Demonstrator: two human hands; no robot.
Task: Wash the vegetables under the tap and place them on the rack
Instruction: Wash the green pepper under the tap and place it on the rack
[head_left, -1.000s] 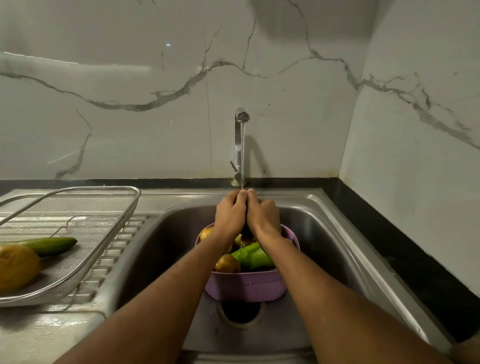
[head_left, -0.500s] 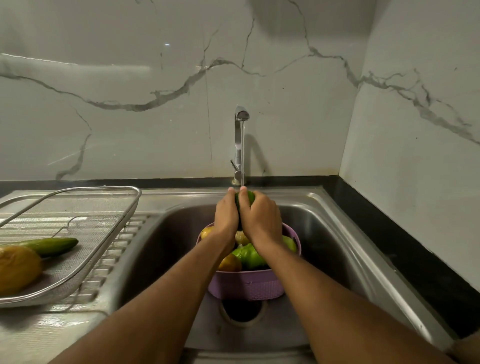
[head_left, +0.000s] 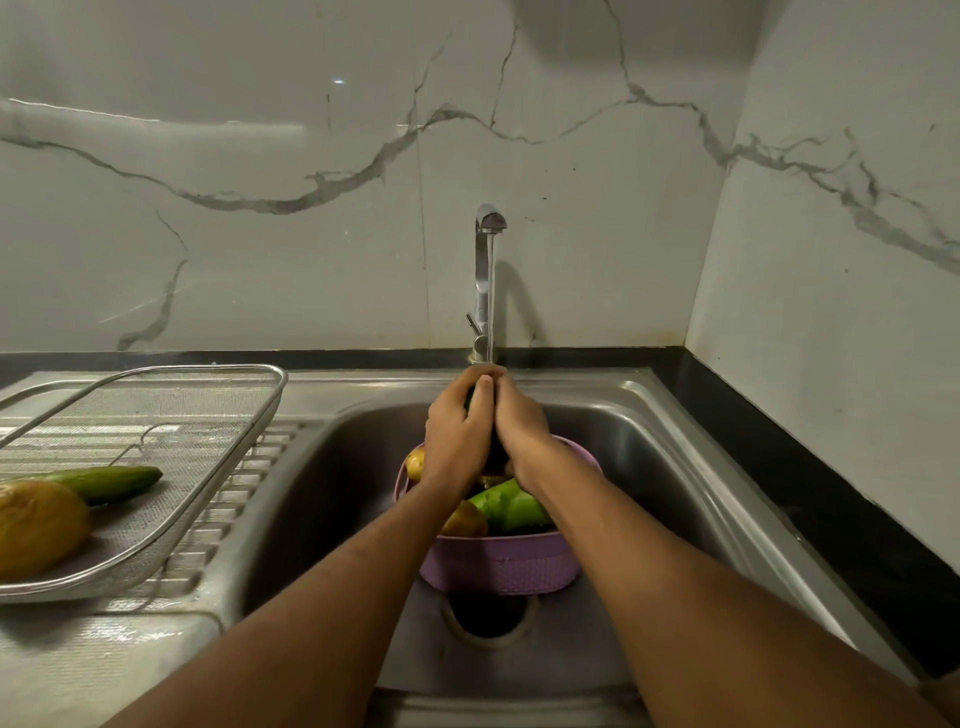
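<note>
Water runs from the chrome tap (head_left: 487, 270) onto my hands. My left hand (head_left: 457, 434) and my right hand (head_left: 519, 426) are pressed together around a green vegetable, almost fully hidden between the palms, right under the stream. Below them a purple colander bowl (head_left: 498, 564) stands in the steel sink (head_left: 675, 467) over the drain. It holds a green capsicum (head_left: 511, 506) and yellowish potatoes (head_left: 467, 519). On the wire mesh rack (head_left: 208, 415) at the left lie a cucumber (head_left: 111, 480) and a potato (head_left: 36, 525).
The rack sits on the ribbed draining board (head_left: 234, 519) left of the basin. A black counter strip (head_left: 831, 493) runs along the right, under marble walls. The drain hole (head_left: 485, 616) opens in front of the bowl.
My hands rose from the bowl with a green vegetable and have closed more tightly round it under the stream, so it shows less now.
</note>
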